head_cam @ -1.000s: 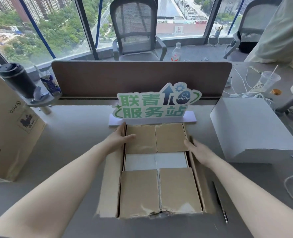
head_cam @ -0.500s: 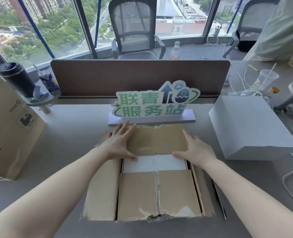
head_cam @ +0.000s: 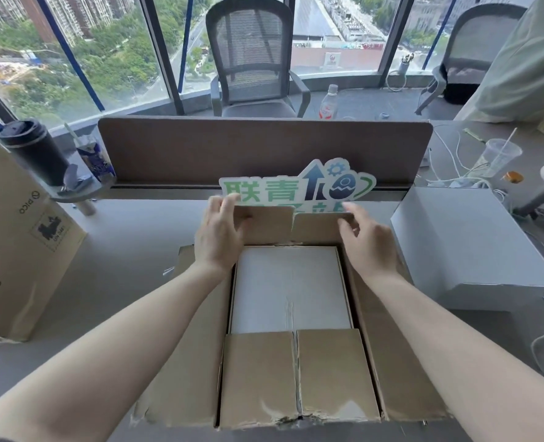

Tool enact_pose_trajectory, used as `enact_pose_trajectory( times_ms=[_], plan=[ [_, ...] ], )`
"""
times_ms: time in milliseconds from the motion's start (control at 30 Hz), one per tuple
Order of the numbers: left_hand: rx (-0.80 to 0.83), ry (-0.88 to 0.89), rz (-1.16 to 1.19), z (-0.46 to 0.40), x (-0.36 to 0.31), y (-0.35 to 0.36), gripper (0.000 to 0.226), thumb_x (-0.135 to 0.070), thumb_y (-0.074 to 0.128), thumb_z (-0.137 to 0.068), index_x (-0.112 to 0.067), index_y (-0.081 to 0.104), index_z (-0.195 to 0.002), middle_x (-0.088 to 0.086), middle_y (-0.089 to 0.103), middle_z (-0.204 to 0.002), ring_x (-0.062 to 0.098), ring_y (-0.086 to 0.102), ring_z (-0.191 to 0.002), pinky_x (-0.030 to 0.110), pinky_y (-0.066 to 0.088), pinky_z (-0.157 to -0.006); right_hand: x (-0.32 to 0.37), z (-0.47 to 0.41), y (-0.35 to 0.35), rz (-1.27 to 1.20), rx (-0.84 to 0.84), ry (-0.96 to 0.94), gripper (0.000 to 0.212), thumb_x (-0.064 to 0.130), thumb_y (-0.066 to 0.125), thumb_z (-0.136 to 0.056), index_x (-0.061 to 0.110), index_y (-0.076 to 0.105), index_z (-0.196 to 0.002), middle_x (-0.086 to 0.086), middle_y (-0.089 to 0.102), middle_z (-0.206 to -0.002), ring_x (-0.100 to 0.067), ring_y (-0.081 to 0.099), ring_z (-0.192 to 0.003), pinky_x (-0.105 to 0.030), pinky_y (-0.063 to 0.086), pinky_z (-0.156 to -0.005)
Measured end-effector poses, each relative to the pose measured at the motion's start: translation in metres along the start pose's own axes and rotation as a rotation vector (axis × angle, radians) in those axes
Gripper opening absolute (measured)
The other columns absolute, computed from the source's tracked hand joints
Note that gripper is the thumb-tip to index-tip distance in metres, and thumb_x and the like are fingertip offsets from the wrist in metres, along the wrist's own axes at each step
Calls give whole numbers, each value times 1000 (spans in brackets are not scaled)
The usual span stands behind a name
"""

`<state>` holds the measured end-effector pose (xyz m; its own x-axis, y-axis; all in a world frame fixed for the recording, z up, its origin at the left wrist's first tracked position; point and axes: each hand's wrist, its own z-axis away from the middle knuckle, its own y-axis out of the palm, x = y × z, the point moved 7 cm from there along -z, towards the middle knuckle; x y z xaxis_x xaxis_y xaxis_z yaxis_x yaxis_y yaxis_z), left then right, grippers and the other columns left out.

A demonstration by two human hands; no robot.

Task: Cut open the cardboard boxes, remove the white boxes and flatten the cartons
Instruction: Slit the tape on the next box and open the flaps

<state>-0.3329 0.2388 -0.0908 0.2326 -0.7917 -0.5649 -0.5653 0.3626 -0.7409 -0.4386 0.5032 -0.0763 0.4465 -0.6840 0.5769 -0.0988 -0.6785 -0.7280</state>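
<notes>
A brown cardboard carton (head_cam: 296, 374) lies on the grey desk right in front of me, its side flaps spread outward. Its far pair of inner flaps (head_cam: 273, 226) stands lifted upright; my left hand (head_cam: 219, 237) grips the left one at its top edge and my right hand (head_cam: 367, 242) holds the right one. Between the raised flaps and the near pair, which still lies flat, a white box (head_cam: 291, 288) shows inside the carton.
A green-lettered sign (head_cam: 296, 191) stands just behind the carton, before a brown desk divider (head_cam: 264, 148). A white box (head_cam: 468, 250) sits at right, a tall brown PICO carton (head_cam: 18, 237) at left. Cables, a plastic cup (head_cam: 497, 157) and a black tumbler (head_cam: 34, 151) lie around.
Both hands slid onto the far inner flaps and lifted them from flat to upright, uncovering much more of the white box inside.
</notes>
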Motion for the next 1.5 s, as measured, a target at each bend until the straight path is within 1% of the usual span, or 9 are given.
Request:
enact_pose_trajectory(
  times_ms=[133,200,300,400,833,1033,1200,1333,1500],
  plan=[
    [233,-63,-21,-15,5,28,80,-2,55,-89,-30,19,-154,3,10,-160,29,43,-131,48,50,-90,-3,-14,45,-50,244,63,66,21,56,-95,30,27,-154,5,65,-112,-19,59,-97,-26,41,-81],
    [417,-103,-86,-11,13,50,73,-7,51,-93,-29,20,-155,-6,-3,-164,25,35,-138,42,47,-96,-12,-9,72,-6,410,38,62,21,56,-95,29,33,-152,4,59,-134,-19,54,-121,-30,42,-95],
    [567,-71,-200,-5,23,71,33,-24,45,-96,-18,58,-126,2,49,-142,30,51,-120,40,49,-91,-26,-2,97,114,520,-5,44,22,54,-95,21,55,-139,3,54,-143,-20,46,-134,-34,35,-110],
    [551,-79,-234,1,30,77,25,-25,43,-95,-16,67,-97,6,67,-100,32,59,-98,39,50,-80,-30,0,107,284,520,-50,35,29,48,-99,26,62,-131,3,61,-134,-24,50,-125,-35,29,-104],
    [487,68,-254,15,23,73,33,-21,43,-96,-26,64,-120,3,63,-123,32,52,-113,39,37,-93,-6,23,93,195,493,-123,36,13,50,-96,14,63,-129,-6,58,-136,-27,49,-127,-40,31,-108],
    [559,205,-99,70,5,56,18,-25,55,-94,-14,67,-101,2,57,-131,30,51,-117,37,38,-97,10,92,56,219,481,-176,18,20,57,-93,12,71,-85,-2,65,-86,-25,61,-86,-34,48,-71],
    [587,315,-87,114,-12,42,25,-29,59,-93,-11,68,-79,1,62,-111,24,53,-104,33,39,-84,15,121,39,357,651,-100,40,39,44,-100,17,54,-68,6,49,-65,-22,49,-70,-33,36,-74],
    [744,199,-180,133,-20,36,37,-36,51,-95,-10,63,-71,3,57,-89,25,56,-80,32,39,-70,24,130,24,413,634,-111,43,41,39,-100,21,56,-66,1,53,-80,-22,50,-83,-38,41,-87],
    [693,-4,-86,138,-37,-6,25,-33,51,-95,-20,54,-74,-6,56,-74,19,54,-75,29,38,-61,42,131,-11,209,608,-107,48,43,48,-97,13,50,-59,3,51,-75,-16,50,-74,-33,42,-66]
  ],
)
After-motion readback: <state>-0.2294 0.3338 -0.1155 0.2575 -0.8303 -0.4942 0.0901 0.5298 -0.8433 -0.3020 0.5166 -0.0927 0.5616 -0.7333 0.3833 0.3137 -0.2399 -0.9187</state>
